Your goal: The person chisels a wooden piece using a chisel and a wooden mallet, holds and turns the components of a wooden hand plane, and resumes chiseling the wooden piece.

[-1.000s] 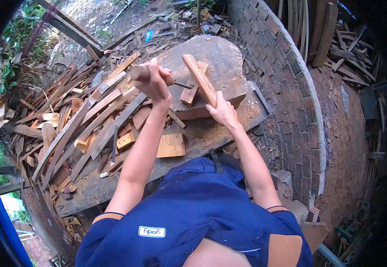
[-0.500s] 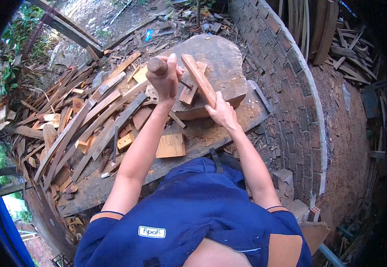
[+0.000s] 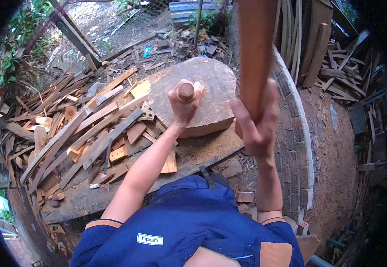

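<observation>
Over the round wood stump (image 3: pixel 218 95), my left hand (image 3: pixel 182 111) is closed round a chisel (image 3: pixel 186 91), whose wooden handle end points up at me. Its blade is hidden beneath the hand, as is the small wood piece under it. My right hand (image 3: pixel 261 129) grips the lower end of a brown wooden bar (image 3: pixel 256 53), raised close to the camera and upright, to the right of the stump and apart from the chisel.
A heap of wood offcuts (image 3: pixel 109 115) lies left of the stump. Under the stump is a plank bench (image 3: pixel 193 155), with a pale wood block (image 3: pixel 170 162) on it near my left forearm. A low brick wall (image 3: pixel 293 133) curves along the right.
My right hand has lifted the wooden bar up from beside the chisel toward the camera. My left hand and the chisel appear lower and farther right, with the handle now seen end-on.
</observation>
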A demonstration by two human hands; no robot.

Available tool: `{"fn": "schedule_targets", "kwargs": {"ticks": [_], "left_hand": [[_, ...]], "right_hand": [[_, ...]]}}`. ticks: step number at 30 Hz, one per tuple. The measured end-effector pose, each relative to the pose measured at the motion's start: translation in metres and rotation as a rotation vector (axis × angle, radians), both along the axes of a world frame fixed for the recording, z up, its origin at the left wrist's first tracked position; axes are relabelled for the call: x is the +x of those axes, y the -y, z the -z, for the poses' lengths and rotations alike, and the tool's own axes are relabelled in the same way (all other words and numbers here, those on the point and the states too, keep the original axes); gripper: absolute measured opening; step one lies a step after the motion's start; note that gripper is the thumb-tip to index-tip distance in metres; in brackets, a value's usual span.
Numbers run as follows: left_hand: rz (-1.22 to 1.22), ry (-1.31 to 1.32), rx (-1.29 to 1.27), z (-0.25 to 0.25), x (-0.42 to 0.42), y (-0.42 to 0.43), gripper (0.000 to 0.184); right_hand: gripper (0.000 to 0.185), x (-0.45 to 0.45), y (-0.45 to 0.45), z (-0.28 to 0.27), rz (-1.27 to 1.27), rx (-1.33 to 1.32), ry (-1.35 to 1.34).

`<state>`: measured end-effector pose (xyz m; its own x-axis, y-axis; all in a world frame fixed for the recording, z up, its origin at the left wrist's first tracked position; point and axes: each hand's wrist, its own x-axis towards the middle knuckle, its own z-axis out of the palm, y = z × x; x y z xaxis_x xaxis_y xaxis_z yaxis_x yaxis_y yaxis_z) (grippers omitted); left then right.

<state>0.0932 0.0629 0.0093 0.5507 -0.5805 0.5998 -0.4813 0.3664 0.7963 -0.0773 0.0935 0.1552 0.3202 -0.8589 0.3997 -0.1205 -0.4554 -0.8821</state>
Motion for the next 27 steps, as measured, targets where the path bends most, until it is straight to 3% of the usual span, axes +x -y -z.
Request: {"fn": "schedule_targets", "kwargs": {"ticks": [1,3,4,5,7,9,11,13,15,16,17,19,23,25,26,27], "left_hand": [[-0.022,0.071,-0.034,-0.003,0.0,0.002,0.009],[0.064,-0.056,-0.019,0.007,-0.001,0.006,0.013],[0.004,0.108,-0.088,0.005,-0.001,0.004,0.011],[0.024,-0.001,-0.042,0.007,-0.003,0.001,0.009],[-0.012,0.042,-0.132,0.004,0.004,0.007,0.013],[0.072,-0.145,-0.033,0.007,0.013,0.007,0.019],[0.034,-0.172,-0.009,0.01,0.011,0.013,0.022],[-0.033,-0.084,-0.074,0.001,0.009,0.012,0.022],[-0.001,0.022,-0.162,0.006,0.007,0.012,0.019],[0.076,-0.007,-0.127,0.011,0.01,0.009,0.018],[0.159,-0.033,-0.086,0.017,0.013,0.005,0.017],[0.079,-0.016,-0.136,0.011,0.016,0.012,0.016],[0.041,-0.223,-0.114,-0.002,0.01,0.007,0.016],[0.017,-0.061,-0.156,-0.008,0.01,0.001,0.021],[0.026,0.128,-0.098,0.005,0.017,0.002,0.028],[0.099,-0.267,-0.154,0.006,0.007,0.003,0.033]], "right_hand": [[0.047,0.001,-0.01,-0.009,0.026,-0.082,0.047],[0.048,0.002,-0.012,0.006,-0.057,-0.228,-0.153],[0.049,0.003,-0.011,0.021,-0.059,-0.156,-0.49],[0.05,0.001,-0.006,0.04,-0.133,-0.042,-0.736],[0.049,-0.004,-0.011,0.035,-0.104,-0.158,-0.719],[0.048,-0.003,-0.02,0.012,-0.072,-0.118,-0.517],[0.049,0.001,-0.029,-0.014,-0.055,-0.13,-0.213],[0.041,0.01,-0.026,-0.013,0.028,-0.437,-0.092],[0.043,0.008,-0.012,0.014,-0.054,-0.242,-0.478],[0.044,0.007,-0.005,0.022,-0.105,-0.103,-0.822],[0.044,0.003,-0.007,0.023,-0.091,-0.094,-0.812],[0.045,-0.003,-0.006,0.004,-0.115,-0.092,-0.753],[0.043,0.008,-0.019,-0.018,-0.079,-0.27,-0.128],[0.043,0.011,-0.014,0.0,-0.105,-0.16,-0.375],[0.044,0.01,-0.002,0.009,-0.18,-0.093,-0.768],[0.046,0.009,0.003,0.012,-0.244,-0.081,-0.777]]}}
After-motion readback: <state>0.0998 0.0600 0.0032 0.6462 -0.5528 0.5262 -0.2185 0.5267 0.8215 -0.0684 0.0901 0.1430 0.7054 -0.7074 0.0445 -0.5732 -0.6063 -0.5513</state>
